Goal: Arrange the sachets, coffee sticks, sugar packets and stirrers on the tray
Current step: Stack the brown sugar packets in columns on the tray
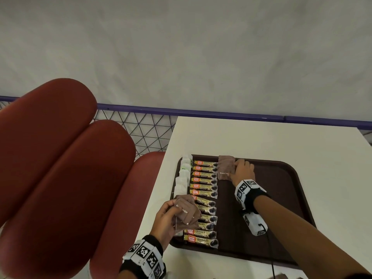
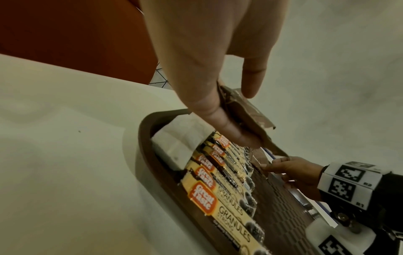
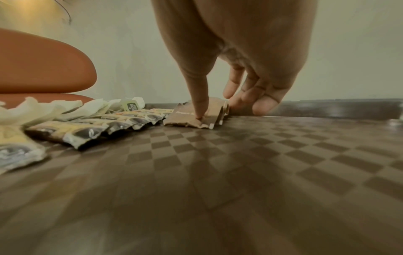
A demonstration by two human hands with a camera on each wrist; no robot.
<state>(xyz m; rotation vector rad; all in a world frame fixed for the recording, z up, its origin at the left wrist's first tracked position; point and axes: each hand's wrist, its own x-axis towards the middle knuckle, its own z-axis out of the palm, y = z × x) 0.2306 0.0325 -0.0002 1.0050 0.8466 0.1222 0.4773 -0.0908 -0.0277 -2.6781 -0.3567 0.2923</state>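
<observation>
A bundle of brown sugar packets (image 1: 186, 213) is being pinched between thumb and fingers of the left hand (image 1: 164, 219), above the near left corner of the tray (image 1: 281, 256), which is resting on the bench (image 1: 261, 137). In the left wrist view the bundle is being gripped by the thumb on one face and the fingers behind it; how many packets it holds cannot be told.

Beneath and beyond that hand, a column of coffee sticks (image 1: 203, 198) is lying side by side from the tray's near edge to its far edge, so that part is judged done. Along the tray's left edge, a row of white sachets (image 1: 182, 178) is sitting just beside the sticks, likewise placed.

Farther on, a third column is only being started: a small stack of sugar packets (image 1: 226, 167) is being pressed down at the far edge of the tray, just right of the sticks, by the right hand (image 1: 242, 171). In the right wrist view the extended forefinger is being held on the top packet while the other fingers are curling loosely beside the stack, touching the tray's far rim region.

The right half of the tray is bare. No stirrers are being seen, so these and the remaining sugar are judged still to be placed.
</observation>
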